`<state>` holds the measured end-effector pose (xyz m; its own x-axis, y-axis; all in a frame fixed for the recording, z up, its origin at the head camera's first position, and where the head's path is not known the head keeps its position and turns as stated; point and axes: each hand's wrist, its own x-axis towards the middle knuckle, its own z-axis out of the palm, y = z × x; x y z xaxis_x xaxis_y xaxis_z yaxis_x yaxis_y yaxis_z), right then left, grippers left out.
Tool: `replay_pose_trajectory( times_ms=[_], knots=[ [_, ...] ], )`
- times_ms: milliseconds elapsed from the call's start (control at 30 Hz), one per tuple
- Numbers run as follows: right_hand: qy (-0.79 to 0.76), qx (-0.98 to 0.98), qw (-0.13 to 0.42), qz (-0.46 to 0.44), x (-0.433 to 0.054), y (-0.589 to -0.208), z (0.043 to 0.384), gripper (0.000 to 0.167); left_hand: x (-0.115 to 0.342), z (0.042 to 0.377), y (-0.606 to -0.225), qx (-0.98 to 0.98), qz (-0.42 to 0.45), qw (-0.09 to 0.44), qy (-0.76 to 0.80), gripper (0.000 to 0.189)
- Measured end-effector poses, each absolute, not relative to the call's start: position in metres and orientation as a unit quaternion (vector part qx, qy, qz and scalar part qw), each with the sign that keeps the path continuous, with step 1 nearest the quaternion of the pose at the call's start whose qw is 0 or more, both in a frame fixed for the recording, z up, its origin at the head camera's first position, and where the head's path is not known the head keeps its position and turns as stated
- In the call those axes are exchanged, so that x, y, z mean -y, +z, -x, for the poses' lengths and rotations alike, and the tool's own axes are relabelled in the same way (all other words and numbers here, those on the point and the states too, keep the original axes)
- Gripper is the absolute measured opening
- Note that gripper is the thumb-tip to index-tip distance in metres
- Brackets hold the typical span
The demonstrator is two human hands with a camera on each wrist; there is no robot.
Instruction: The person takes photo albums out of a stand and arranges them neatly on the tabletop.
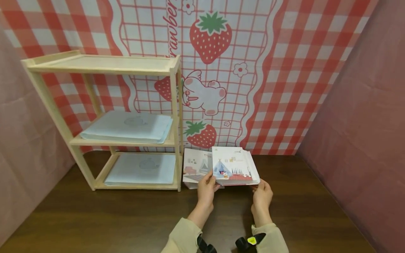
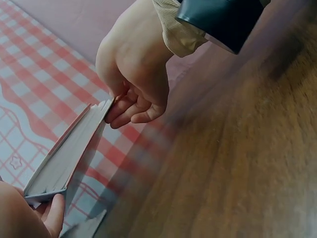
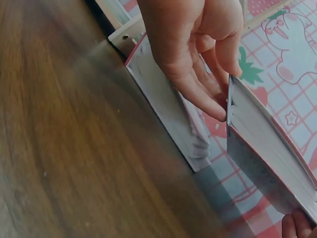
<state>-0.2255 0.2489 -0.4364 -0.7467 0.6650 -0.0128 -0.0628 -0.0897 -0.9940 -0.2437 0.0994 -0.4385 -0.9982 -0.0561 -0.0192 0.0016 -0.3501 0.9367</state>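
Note:
Both hands hold a thick book (image 1: 232, 163) with a blue tent on its white cover. My left hand (image 1: 206, 189) pinches its left edge, thumb on top and fingers below. At the lower right corner, my right hand (image 1: 263, 195) grips between thumb and fingers. The right wrist view shows the held book (image 3: 267, 134) raised, its page edges between the covers. A second thick book (image 1: 195, 165) with a pale room picture lies on the table, partly hidden behind the held one.
A wooden rack (image 1: 177, 140) stands at the left beside the second book. Pale blue whale-printed flat items lie on its middle shelf (image 1: 126, 126) and bottom shelf (image 1: 140, 168). A strawberry-patterned cloth (image 1: 278, 116) hangs behind the brown table (image 1: 126, 218).

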Motion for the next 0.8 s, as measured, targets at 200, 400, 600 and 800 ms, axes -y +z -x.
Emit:
replay_pose_trajectory(
  times_ms=[200, 400, 600, 800],
  knots=[
    [0.705, 0.617, 0.254, 0.24, -0.252, -0.442, 0.226, 0.038, -0.101, 0.245, -0.444, 0.572, -0.031, 0.009, -0.82, 0.039],
    [0.703, 0.623, 0.236, 0.249, -0.256, -0.444, 0.225, 0.04, -0.103, 0.246, -0.446, 0.573, -0.036, -0.002, -0.819, 0.04],
    [0.706, 0.622, 0.227, 0.25, -0.257, -0.445, 0.225, 0.04, -0.104, 0.248, -0.448, 0.57, -0.04, -0.01, -0.82, 0.04],
    [0.719, 0.601, 0.224, 0.266, -0.261, -0.446, 0.225, 0.039, -0.104, 0.251, -0.451, 0.551, -0.041, -0.008, -0.833, 0.041]
  ],
)
